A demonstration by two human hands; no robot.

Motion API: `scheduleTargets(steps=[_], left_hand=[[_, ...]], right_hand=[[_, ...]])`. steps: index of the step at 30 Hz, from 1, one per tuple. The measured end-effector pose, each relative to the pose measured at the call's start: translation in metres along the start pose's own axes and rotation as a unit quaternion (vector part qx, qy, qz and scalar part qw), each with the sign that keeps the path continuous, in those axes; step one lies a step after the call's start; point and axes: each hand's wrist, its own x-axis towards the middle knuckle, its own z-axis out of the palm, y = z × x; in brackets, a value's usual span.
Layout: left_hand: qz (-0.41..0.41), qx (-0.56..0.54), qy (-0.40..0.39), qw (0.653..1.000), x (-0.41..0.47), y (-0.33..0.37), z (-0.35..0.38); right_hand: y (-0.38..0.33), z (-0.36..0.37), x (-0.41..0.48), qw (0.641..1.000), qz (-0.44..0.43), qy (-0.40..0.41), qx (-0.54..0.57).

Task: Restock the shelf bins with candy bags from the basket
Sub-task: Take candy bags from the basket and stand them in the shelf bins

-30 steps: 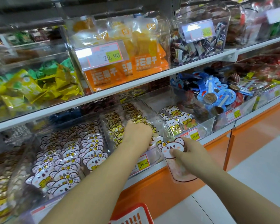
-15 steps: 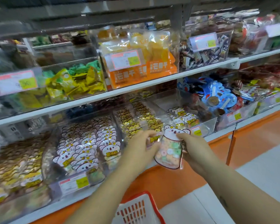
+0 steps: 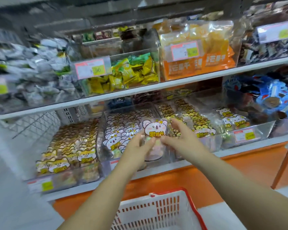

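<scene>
The candy bag [image 3: 154, 130] is now hanging further left, upright over the koala bin [image 3: 105, 156], at its near right corner. My left hand [image 3: 138, 146] is pinching its left edge; my right hand [image 3: 181, 138] is spreading, thumb touching. I am judging it light, crinkly, slippery: best gripped at the header.

On my feed, the left hand [image 3: 136, 147] pinches the left edge of a koala-face candy bag [image 3: 155, 130], upright in front of a clear bin [image 3: 106, 156] of matching bags on the lower shelf [image 3: 239, 147]. The right hand [image 3: 184, 138] touches the bag's right edge with its thumb, fingers stretched out. A red-rimmed white basket [image 3: 156, 212] sits nearest me, below both forearms.
</scene>
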Motion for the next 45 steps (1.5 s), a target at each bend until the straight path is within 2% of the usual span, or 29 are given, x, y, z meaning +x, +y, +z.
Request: scheduleTargets(steps=[3, 7, 10, 15, 17, 20, 22, 24, 29, 32, 35, 40, 42, 45], left_hand=[[0.039, 0.060, 0.026, 0.997, 0.022, 0.006, -0.013], [0.065, 0.191, 0.042, 0.979, 0.050, 0.016, -0.022], [0.081, 0.271, 0.046, 0.958, 0.060, 0.009, -0.025], [0.073, 0.306, 0.041, 0.948, 0.068, -0.007, -0.022], [0.075, 0.400, 0.025, 0.913, 0.069, -0.014, -0.022], [0.078, 0.564, -0.016, 0.822, 0.069, -0.022, -0.019], [0.067, 0.600, -0.039, 0.796, 0.069, -0.025, -0.017], [0.065, 0.597, -0.042, 0.799, 0.071, -0.025, -0.017], [0.077, 0.513, -0.013, 0.855, 0.072, -0.023, -0.022], [0.113, 0.503, 0.032, 0.857, 0.065, -0.028, -0.020], [0.121, 0.532, 0.044, 0.837, 0.067, -0.028, -0.014], [0.107, 0.584, 0.026, 0.804, 0.080, -0.025, -0.010], [0.116, 0.568, 0.036, 0.814, 0.079, -0.027, -0.012], [0.136, 0.502, 0.076, 0.851, 0.067, -0.032, -0.019]], right_hand=[[-0.005, 0.008, 0.029, 0.999, -0.027, 0.007, 0.028], [0.001, 0.017, 0.058, 0.987, -0.098, 0.074, -0.104], [0.013, 0.014, 0.066, 0.973, -0.085, 0.078, -0.201], [0.025, 0.013, 0.071, 0.952, -0.066, 0.051, -0.294], [0.026, 0.018, 0.069, 0.925, -0.066, 0.032, -0.373], [0.030, 0.025, 0.067, 0.877, -0.101, 0.037, -0.469], [0.033, 0.026, 0.067, 0.864, -0.115, 0.027, -0.488], [0.032, 0.026, 0.068, 0.847, -0.123, 0.019, -0.516], [0.030, 0.036, 0.068, 0.752, -0.103, 0.009, -0.651], [0.028, 0.042, 0.073, 0.729, -0.072, 0.001, -0.681], [0.030, 0.044, 0.078, 0.738, -0.110, 0.024, -0.665], [0.053, 0.047, 0.074, 0.786, -0.189, 0.068, -0.585], [0.060, 0.047, 0.063, 0.799, -0.216, 0.066, -0.558], [0.070, 0.047, 0.041, 0.811, -0.254, 0.060, -0.523]])
